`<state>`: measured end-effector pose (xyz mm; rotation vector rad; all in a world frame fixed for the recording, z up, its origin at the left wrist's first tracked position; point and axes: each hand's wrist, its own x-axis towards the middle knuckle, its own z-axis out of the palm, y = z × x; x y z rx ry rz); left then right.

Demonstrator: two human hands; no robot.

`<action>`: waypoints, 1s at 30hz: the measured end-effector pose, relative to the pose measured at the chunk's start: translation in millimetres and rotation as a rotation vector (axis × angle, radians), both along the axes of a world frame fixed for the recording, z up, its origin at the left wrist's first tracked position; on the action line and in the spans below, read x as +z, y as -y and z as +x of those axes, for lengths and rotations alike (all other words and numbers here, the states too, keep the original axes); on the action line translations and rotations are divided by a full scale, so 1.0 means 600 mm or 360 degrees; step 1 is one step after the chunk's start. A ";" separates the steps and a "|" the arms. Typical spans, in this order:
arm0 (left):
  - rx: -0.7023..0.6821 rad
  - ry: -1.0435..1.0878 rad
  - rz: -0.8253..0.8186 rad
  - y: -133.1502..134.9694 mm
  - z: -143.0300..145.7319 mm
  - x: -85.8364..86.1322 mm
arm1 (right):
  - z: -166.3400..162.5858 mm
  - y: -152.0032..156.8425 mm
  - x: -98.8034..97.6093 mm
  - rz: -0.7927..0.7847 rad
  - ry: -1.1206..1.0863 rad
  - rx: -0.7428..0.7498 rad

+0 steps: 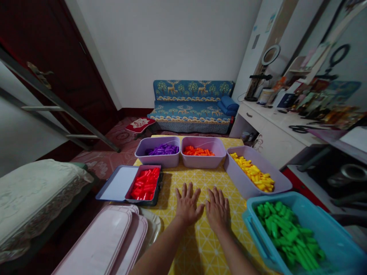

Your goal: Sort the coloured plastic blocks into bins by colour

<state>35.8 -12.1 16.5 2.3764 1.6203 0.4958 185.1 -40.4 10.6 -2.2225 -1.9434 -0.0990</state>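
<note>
Red pieces [145, 183] fill a case [116, 183] at left; purple pieces [163, 149], orange pieces [197, 151] and yellow pieces [254, 172] sit farther off; green pieces [286, 229] lie near right. They look light, stiff, slick, best pinched by their sides. Left hand [187, 204] and right hand [218, 208] rest palm-down on yellow cloth [197, 244], fingers spread, grasping nothing.

Table [197, 177] with bins [203, 162] along far edge, sofa [192, 110] behind
</note>
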 end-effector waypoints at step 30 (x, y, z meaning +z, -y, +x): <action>0.0025 -0.0036 0.0006 0.004 0.002 0.004 | -0.014 0.000 0.012 0.0073 -0.0023 -0.0021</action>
